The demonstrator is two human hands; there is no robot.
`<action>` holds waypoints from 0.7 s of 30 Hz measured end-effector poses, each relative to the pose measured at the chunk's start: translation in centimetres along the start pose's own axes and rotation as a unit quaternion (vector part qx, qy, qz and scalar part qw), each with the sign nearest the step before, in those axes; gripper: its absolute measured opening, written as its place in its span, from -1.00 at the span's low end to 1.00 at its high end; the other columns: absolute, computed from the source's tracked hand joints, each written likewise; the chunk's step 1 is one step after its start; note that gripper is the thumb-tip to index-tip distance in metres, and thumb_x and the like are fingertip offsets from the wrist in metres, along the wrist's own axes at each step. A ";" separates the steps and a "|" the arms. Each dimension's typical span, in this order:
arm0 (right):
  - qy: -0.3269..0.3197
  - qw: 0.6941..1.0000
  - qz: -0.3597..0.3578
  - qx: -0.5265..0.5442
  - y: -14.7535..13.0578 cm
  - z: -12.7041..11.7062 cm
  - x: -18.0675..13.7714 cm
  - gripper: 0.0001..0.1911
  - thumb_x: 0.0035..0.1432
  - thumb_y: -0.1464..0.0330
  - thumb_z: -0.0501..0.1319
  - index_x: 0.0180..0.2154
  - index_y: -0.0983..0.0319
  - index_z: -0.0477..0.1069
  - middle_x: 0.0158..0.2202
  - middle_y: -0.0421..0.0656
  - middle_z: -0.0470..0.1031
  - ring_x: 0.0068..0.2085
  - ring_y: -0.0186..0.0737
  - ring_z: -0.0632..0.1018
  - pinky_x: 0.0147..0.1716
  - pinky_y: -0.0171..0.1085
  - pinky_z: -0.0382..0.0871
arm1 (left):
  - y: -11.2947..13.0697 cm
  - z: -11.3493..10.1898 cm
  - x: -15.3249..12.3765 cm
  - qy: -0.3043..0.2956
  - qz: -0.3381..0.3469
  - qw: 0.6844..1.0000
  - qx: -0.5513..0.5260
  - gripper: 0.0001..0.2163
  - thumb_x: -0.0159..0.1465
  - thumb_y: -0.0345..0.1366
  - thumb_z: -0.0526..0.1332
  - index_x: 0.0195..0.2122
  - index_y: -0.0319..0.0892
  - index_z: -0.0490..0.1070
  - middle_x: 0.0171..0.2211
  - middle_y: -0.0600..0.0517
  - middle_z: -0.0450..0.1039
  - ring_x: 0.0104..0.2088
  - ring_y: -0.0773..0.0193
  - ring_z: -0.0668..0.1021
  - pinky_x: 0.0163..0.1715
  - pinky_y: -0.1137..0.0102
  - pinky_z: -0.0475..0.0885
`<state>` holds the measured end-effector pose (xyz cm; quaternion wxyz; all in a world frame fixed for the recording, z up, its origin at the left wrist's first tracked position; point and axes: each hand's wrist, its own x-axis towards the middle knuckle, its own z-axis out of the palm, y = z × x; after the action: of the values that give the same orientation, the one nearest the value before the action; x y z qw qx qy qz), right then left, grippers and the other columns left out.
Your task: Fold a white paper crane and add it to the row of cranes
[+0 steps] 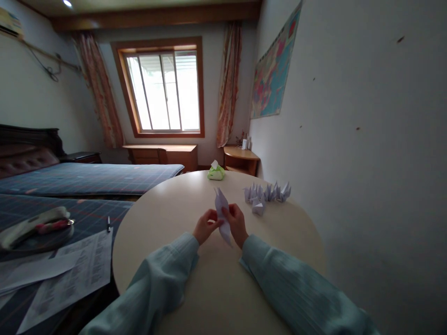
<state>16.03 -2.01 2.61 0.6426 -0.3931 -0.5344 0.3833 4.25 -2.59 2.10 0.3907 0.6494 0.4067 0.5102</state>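
Observation:
Between my two hands, above the round cream table (157,218), is a folded piece of white paper (221,201), long and pointed at both ends. My left hand (207,226) pinches its left edge near the middle. On the other side my right hand (236,222) grips it, with the thumb lying across the paper's face. Part of the paper is hidden behind the fingers. Beyond my right hand, several folded paper figures (267,191) stand grouped on the table, and one paper figure (258,206) sits a little nearer to me.
A green tissue pack (216,172) rests at the table's far edge. To the left, printed sheets (87,265), a pen (108,224) and a pale bag (35,228) lie on a plaid bed (87,179). A white wall (366,186) runs close along the right.

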 end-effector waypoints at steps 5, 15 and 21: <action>-0.009 0.995 0.065 0.070 0.0 -0.4 0.5 -0.68 -0.22 0.16 0.22 -0.50 0.26 0.23 -0.57 -0.29 0.29 -0.54 -0.41 0.31 -0.56 -0.39 0.17 | 0.0 0.0 -0.2 0.071 0.053 0.996 0.014 -0.70 -0.10 -0.22 0.26 -0.36 -0.21 0.27 -0.33 0.00 0.33 -0.32 0.32 0.41 -0.40 0.42 0.36; -0.158 0.969 0.148 0.116 -0.4 -0.4 0.0 -0.71 -0.22 0.17 0.22 -0.49 0.26 0.35 -0.51 -0.24 0.38 -0.46 -0.38 0.38 -0.43 -0.35 0.23 | 0.3 -1.1 0.4 0.053 -0.070 0.975 -0.204 -0.59 -0.09 -0.03 0.20 -0.33 -0.27 0.38 -0.37 -0.04 0.44 -0.35 0.30 0.45 -0.31 0.37 0.34; -0.118 0.990 0.046 0.062 -0.2 -0.7 0.6 -0.78 -0.22 0.23 0.25 -0.53 0.26 0.40 -0.37 -0.19 0.41 -0.43 -0.38 0.35 -0.44 -0.35 0.20 | 0.3 -1.8 0.5 0.030 -0.072 0.985 -0.155 -0.49 -0.05 0.05 0.11 -0.22 -0.26 0.38 -0.34 -0.07 0.44 -0.31 0.23 0.45 -0.28 0.31 0.34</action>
<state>16.82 -1.61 2.92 0.5796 -0.3289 -0.5633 0.4884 2.56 -2.05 2.88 0.5102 0.5339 0.3802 0.5568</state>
